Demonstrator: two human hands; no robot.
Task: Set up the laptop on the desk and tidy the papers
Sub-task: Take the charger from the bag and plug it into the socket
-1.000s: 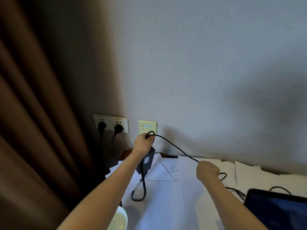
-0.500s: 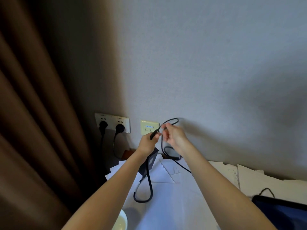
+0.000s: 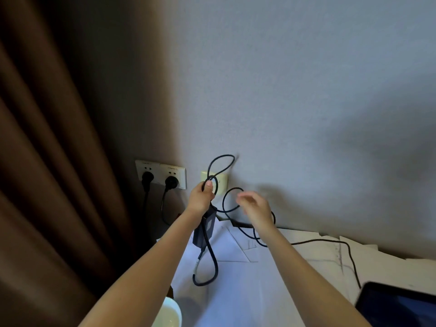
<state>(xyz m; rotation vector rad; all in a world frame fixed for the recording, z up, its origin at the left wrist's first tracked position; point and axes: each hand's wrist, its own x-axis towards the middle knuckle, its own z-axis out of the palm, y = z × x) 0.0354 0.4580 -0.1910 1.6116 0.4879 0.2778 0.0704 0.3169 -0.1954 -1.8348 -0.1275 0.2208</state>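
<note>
Up against the wall, over the strewn papers (image 3: 236, 291), the left hand (image 3: 202, 195) is raised in front of a pale wall plate (image 3: 221, 183), fingers and thumb curled tight round a bunch of the charger cord (image 3: 221, 156). One loop stands up above the fist. The brick (image 3: 204, 230) hangs below the wrist, and a thicker lead droops from it in a U towards the papers. The right hand (image 3: 254, 206) hovers just beside a second loop, blurred, its fingers loosely spread and closed on nothing I can make out; whether a fingertip brushes the loop I cannot tell. From there the cord trails along the papers to the laptop (image 3: 398, 305) at the lower right edge, which lies flat, only its corner in view. I judge the cord light and limp yet springy, apt to kink and knot, so it is best taken a short way along a free run and fed loop by loop, not tugged. The brick is the one part with weight, and hard. Grip it by its body, not by the lead, or it will swing. Nearby, two plugs sit in the sockets (image 3: 160, 173), and the papers are thin and will slide or crease if cord is dragged over them.
</note>
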